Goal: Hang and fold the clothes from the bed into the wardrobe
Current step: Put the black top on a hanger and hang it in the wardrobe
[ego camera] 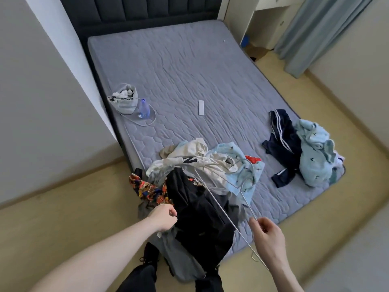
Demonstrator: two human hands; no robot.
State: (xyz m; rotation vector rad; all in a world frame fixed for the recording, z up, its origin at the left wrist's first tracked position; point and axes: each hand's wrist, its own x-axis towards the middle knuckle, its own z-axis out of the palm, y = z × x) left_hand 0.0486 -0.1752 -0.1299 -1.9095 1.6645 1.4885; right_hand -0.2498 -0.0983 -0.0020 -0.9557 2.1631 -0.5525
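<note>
Left hand [165, 217] fist-curled, gripping edge of black garment [200, 216] that hangs off bed [189, 81] corner, over clothes pile [210, 165]. Right hand [268, 232] pinches wire hangers [223, 209] lying across the black garment. Further right: navy shorts [283, 142], light-blue top [315, 150] on the bed.

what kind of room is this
Most likely a bedroom in a home. A bed with a padded headboard fills most of the floor, loose clothes are heaped at its foot, and a long curtain hangs in the far corner.
</note>
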